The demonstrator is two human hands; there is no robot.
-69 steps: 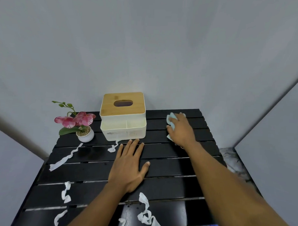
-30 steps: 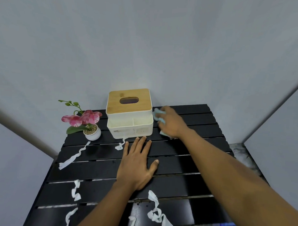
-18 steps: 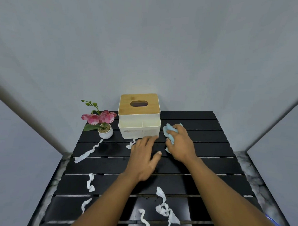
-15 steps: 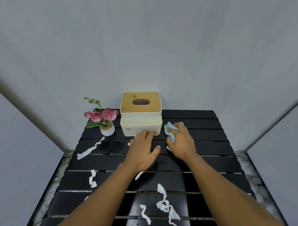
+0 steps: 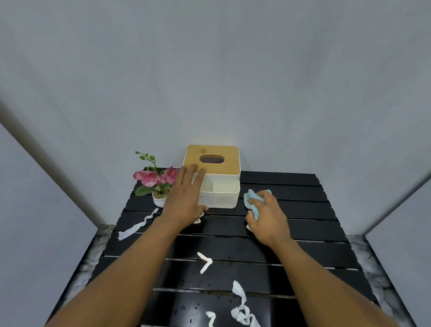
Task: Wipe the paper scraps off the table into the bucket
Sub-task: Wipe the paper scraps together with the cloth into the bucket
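Observation:
White paper scraps lie on the black slatted table (image 5: 305, 215): a long strip (image 5: 136, 228) at the left, a small bent one (image 5: 205, 262) in the middle, a tangled pile (image 5: 241, 311) near the front, and one bit (image 5: 198, 219) under my left thumb. My right hand (image 5: 267, 220) presses a light blue cloth (image 5: 252, 201) onto the table just right of the tissue box. My left hand (image 5: 185, 199) reaches over the box's left front corner with its fingers apart and nothing in it. No bucket is in view.
A white tissue box with a wooden lid (image 5: 213, 170) stands at the back middle. A small white pot of pink flowers (image 5: 157, 185) sits to its left, close to my left hand. Grey walls close in behind and at both sides; marble floor (image 5: 367, 261) shows beside the table.
My left hand has lifted off the table and moved forward and left, up to the tissue box. A small scrap now lies uncovered mid-table. My right hand with the cloth stays beside the box.

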